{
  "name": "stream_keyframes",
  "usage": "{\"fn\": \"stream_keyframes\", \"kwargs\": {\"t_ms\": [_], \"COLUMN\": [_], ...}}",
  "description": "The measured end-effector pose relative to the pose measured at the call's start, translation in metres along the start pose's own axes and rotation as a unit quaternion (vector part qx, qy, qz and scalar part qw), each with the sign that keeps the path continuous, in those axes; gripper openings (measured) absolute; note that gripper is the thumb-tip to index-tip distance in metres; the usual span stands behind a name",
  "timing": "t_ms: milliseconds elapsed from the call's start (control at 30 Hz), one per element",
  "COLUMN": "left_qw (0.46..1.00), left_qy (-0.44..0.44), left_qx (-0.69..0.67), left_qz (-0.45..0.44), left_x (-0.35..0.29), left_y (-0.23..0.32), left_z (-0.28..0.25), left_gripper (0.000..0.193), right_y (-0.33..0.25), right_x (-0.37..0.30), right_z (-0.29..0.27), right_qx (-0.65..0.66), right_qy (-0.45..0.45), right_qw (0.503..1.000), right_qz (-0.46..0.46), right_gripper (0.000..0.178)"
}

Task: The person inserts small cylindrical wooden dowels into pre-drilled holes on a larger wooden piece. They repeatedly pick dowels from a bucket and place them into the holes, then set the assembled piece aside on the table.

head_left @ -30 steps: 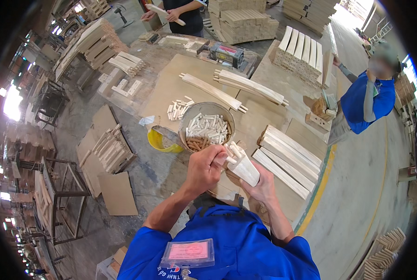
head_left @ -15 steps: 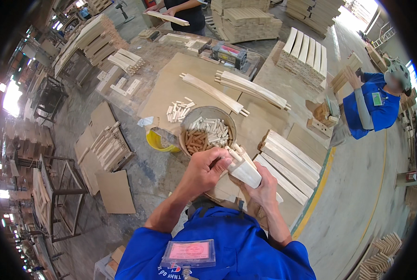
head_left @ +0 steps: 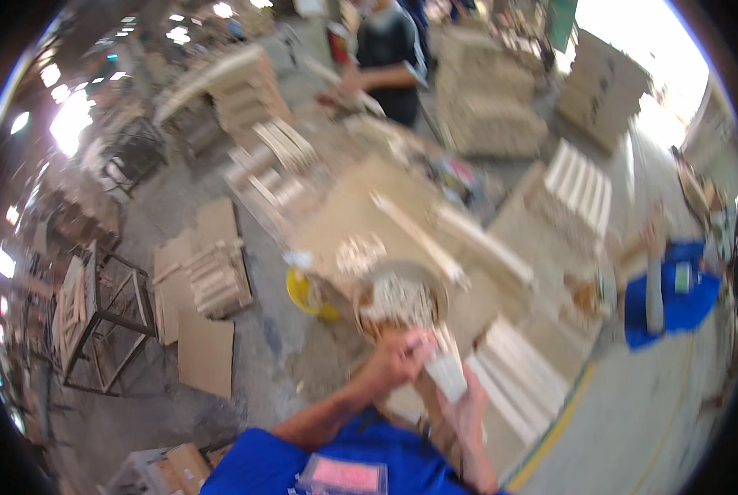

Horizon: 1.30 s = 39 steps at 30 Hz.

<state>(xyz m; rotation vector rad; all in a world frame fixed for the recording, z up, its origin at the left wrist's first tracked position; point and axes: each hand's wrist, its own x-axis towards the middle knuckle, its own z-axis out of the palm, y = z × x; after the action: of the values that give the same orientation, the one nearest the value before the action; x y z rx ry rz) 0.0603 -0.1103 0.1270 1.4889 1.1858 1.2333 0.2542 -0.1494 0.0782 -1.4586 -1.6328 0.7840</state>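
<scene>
Fingers of the right hand (head_left: 466, 410) are closed around a pale wooden bar (head_left: 446, 375), which is held tilted in front of the person's body, just on the near side of a round bucket (head_left: 402, 269). The left hand (head_left: 395, 361) is at the upper left side of this bar, with its fingers bent together; because of the blur, I cannot tell whether they pinch a small piece or only touch the wood. Inside the bucket there are whitish dowels (head_left: 410, 299) and, in its near left part, brown dowels (head_left: 380, 325). Beyond it, a little to the left, a pile of small pegs (head_left: 360, 253) lies on a cardboard sheet (head_left: 336, 219). A yellow pail (head_left: 301, 290) is near the bucket, at its left. To the right of the hands, several long bars (head_left: 517, 379) lie side by side.
</scene>
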Motion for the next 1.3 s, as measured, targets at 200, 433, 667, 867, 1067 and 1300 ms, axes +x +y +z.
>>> {"fn": "stream_keyframes", "kwargs": {"t_ms": [200,433,667,867,1067,1300], "left_qw": [0.996,0.881,0.929,0.996,0.917,0.858], "left_qy": [0.041,-0.014,-0.136,0.004,-0.262,-0.342], "left_qx": [0.033,0.469,0.273,0.042,0.297,0.383], "left_qz": [0.067,0.063,-0.209,-0.084,0.050,0.030], "left_x": [-0.018,-0.106,-0.121,-0.042,0.005,0.009], "left_y": [-0.007,-0.138,-0.164,0.042,0.084,0.058], "left_z": [-0.005,-0.004,-0.021,-0.065,-0.092,-0.091], "left_gripper": [0.023,0.050,0.049,0.041,0.032,0.031], "right_y": [-0.010,0.031,0.044,0.061,0.042,0.023], "right_x": [0.005,-0.009,-0.007,-0.024,-0.007,-0.002], "right_z": [-0.031,-0.075,-0.081,-0.094,-0.083,-0.089], "right_qx": [0.079,0.162,0.208,0.207,0.190,0.157], "right_qy": [-0.153,-0.200,-0.158,-0.097,-0.129,-0.172], "right_qw": [0.982,0.961,0.951,0.969,0.972,0.969], "right_qz": [0.081,0.103,0.168,0.097,0.060,0.085], "right_gripper": [0.056,0.064,0.064,0.059,0.057,0.059]}}
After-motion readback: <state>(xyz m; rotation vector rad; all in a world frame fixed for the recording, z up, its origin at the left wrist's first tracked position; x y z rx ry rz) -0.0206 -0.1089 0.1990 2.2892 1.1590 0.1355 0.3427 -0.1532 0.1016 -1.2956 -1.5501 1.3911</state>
